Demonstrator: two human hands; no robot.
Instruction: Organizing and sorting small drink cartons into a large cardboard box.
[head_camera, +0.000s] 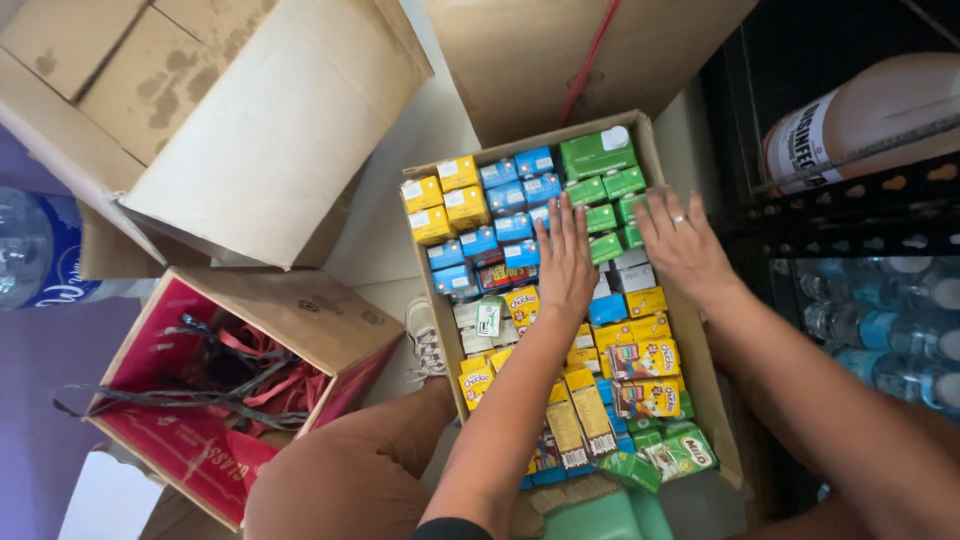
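We have a long cardboard tray (690, 370) on the floor, packed tight with small drink cartons: blue (505, 200), yellow (450, 205), green (600, 190). Full like this it is probably heavy and its thin walls would sag, so we would lift from beneath. Each carton is light, stiff-cornered and crushable. Our left hand (563, 262) and right hand (683, 243) lie flat and open on the cartons, gripping nothing.
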